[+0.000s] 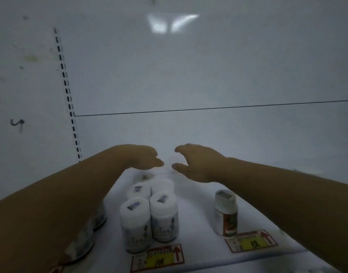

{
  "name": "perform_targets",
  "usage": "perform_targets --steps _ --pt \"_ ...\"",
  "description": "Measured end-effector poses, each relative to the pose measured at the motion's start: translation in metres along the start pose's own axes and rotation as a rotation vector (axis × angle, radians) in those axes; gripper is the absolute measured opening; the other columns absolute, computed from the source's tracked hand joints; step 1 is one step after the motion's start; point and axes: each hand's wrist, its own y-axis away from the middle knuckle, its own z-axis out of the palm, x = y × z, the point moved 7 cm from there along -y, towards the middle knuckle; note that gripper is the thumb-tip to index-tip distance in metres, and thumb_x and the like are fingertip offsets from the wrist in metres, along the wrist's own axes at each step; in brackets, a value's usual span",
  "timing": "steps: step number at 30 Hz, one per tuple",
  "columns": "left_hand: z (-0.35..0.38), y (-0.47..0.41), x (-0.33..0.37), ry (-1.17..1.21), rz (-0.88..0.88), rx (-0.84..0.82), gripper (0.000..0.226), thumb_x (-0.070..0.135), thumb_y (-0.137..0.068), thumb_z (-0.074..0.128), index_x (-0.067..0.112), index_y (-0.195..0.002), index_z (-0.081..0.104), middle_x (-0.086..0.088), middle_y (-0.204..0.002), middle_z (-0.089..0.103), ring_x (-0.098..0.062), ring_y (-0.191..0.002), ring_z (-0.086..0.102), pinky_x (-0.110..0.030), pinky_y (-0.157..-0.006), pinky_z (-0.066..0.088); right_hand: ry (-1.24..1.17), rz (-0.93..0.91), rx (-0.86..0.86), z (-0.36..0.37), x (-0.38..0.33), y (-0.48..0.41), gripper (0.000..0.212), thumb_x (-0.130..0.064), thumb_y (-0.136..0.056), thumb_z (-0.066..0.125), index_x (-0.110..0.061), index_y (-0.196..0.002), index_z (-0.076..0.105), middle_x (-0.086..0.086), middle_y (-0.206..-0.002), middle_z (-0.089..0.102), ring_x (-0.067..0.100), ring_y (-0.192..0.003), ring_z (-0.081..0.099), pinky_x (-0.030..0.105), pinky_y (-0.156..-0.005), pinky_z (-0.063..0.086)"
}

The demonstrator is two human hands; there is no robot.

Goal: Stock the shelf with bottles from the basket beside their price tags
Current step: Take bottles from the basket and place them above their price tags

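Observation:
Both my hands reach deep over the white shelf (198, 243). My left hand (143, 157) is flat with fingers together and holds nothing. My right hand (192, 162) is open, thumb and fingers apart, empty. Below them stand several white-capped bottles (149, 215) in a tight group behind a red and yellow price tag (159, 257). A single bottle with a red-brown label (226, 213) stands at the right behind its own price tag (251, 241). More bottles (86, 239) are partly hidden under my left forearm. The basket is out of view.
The white back panel (188, 75) of the shelf rises just beyond my hands. A slotted upright strip (67, 95) runs down at the left. Bare shelf surface lies between the bottle group and the single bottle.

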Motion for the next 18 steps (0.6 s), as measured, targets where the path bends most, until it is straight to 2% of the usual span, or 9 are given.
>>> perform_targets --steps 2,3,5,9,15,18 --pt "-0.015 0.009 0.011 -0.077 0.025 0.101 0.064 0.051 -0.096 0.033 0.017 -0.148 0.019 -0.004 -0.159 0.015 -0.023 -0.146 0.012 -0.042 -0.118 0.012 0.255 -0.054 0.022 -0.021 0.013 0.01 0.065 -0.055 -0.093 0.032 -0.017 -0.145 0.023 0.01 -0.155 0.024 0.025 -0.144 0.017 0.043 -0.116 0.014" --pt "-0.022 0.014 0.02 -0.119 0.033 0.142 0.066 0.052 -0.096 0.031 0.017 -0.149 0.016 -0.005 -0.16 0.011 -0.023 -0.147 0.006 -0.044 -0.119 0.009 0.306 -0.042 -0.006 -0.029 0.022 0.015 0.067 -0.056 -0.093 0.029 -0.017 -0.146 0.02 0.01 -0.157 0.018 0.025 -0.145 0.01 0.044 -0.117 0.01" --pt "-0.036 0.027 0.046 -0.136 0.051 0.216 0.068 0.054 -0.095 0.028 0.018 -0.15 0.012 -0.005 -0.16 0.005 -0.023 -0.147 -0.001 -0.048 -0.119 0.007 0.325 0.001 -0.041 -0.044 0.037 0.03 0.069 -0.057 -0.092 0.028 -0.017 -0.147 0.016 0.01 -0.158 0.011 0.025 -0.146 0.003 0.046 -0.118 0.005" --pt "-0.054 0.058 0.119 -0.091 0.134 0.304 0.069 0.058 -0.093 0.024 0.022 -0.15 0.008 -0.004 -0.161 -0.001 -0.021 -0.147 -0.006 -0.05 -0.118 0.002 0.286 0.023 -0.022 -0.074 0.07 0.085 0.07 -0.057 -0.092 0.031 -0.018 -0.148 0.013 0.01 -0.159 0.008 0.024 -0.146 0.001 0.045 -0.118 0.006" --pt "-0.041 0.098 0.243 -0.051 0.233 0.319 0.075 0.062 -0.091 0.029 0.019 -0.15 0.012 -0.004 -0.16 0.007 -0.019 -0.147 0.007 -0.041 -0.118 0.01 0.238 0.078 -0.008 -0.105 0.148 0.211 0.068 -0.055 -0.092 0.035 -0.02 -0.147 0.016 0.007 -0.159 0.012 0.022 -0.146 0.004 0.042 -0.116 0.012" --pt "-0.02 0.115 0.323 0.005 0.322 0.331 0.07 0.06 -0.091 0.032 0.02 -0.148 0.023 -0.004 -0.157 0.023 -0.022 -0.143 0.024 -0.039 -0.115 0.019 0.234 0.119 -0.044 -0.107 0.192 0.285 0.066 -0.055 -0.092 0.036 -0.021 -0.146 0.02 0.005 -0.157 0.018 0.021 -0.146 0.01 0.041 -0.115 0.017"
